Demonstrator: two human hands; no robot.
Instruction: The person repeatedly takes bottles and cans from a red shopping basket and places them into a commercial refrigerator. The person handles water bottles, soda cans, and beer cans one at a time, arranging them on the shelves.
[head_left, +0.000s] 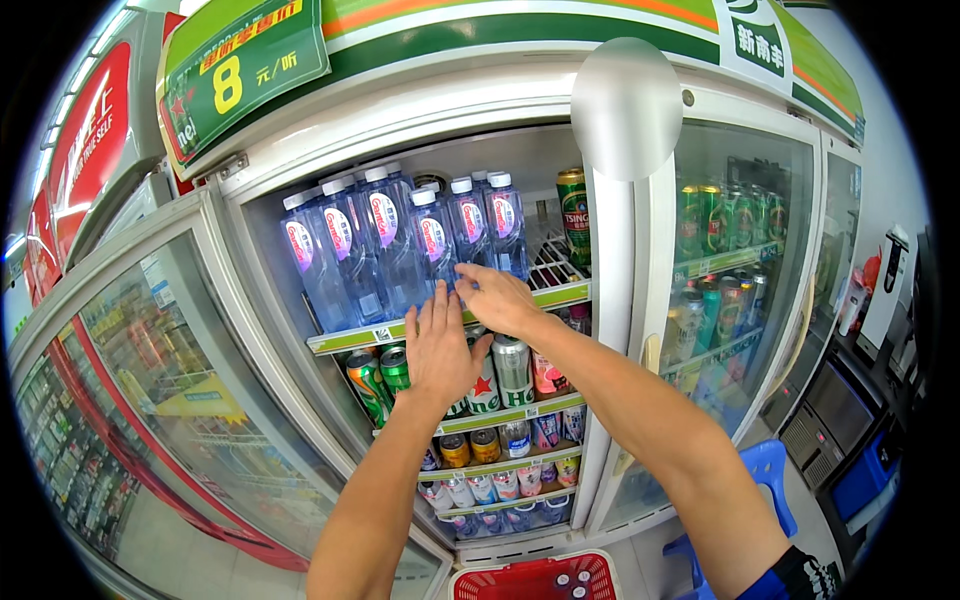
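Note:
Several clear plastic water bottles (381, 240) with white caps stand in rows on the top shelf of an upright display cooler. My left hand (442, 349) lies flat, fingers extended, against the shelf's front edge and the foot of the front bottles. Beside it, my right hand (499, 300) is bent at the lower part of the bottles right of centre; its fingertips touch or nearly touch one, and I cannot tell whether it grips. To the right on the same wire shelf (555, 262) stands a green and gold beer can (574, 217). Large beer cans (514, 367) fill the shelf beneath my hands.
The cooler's glass door (187, 337) stands open on the left. A second glass door (735, 300) covers more cans on the right. A red plastic basket (536, 574) with a few capped bottles sits on the floor below. A blue plastic chair (769, 480) is at the lower right.

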